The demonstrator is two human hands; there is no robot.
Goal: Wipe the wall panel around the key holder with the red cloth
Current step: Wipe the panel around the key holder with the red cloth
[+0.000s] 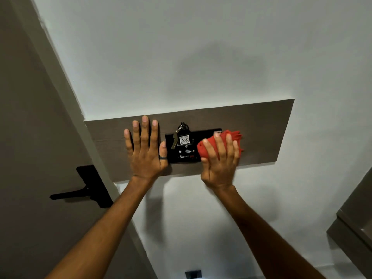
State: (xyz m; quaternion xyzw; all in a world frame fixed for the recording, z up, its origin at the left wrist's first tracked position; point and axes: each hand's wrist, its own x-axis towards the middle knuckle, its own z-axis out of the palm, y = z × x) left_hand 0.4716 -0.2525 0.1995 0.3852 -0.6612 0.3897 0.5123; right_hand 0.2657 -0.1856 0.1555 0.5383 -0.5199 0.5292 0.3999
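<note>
A long brown wall panel runs across the white wall. At its middle sits a black key holder with a key and a tag marked 406. My left hand lies flat on the panel just left of the holder, fingers spread, holding nothing. My right hand presses a bunched red cloth against the panel at the holder's right edge, covering that end of the holder.
A brown door with a black lever handle stands to the left. A brown cabinet edge juts in at the lower right. A dark wall socket sits low on the wall.
</note>
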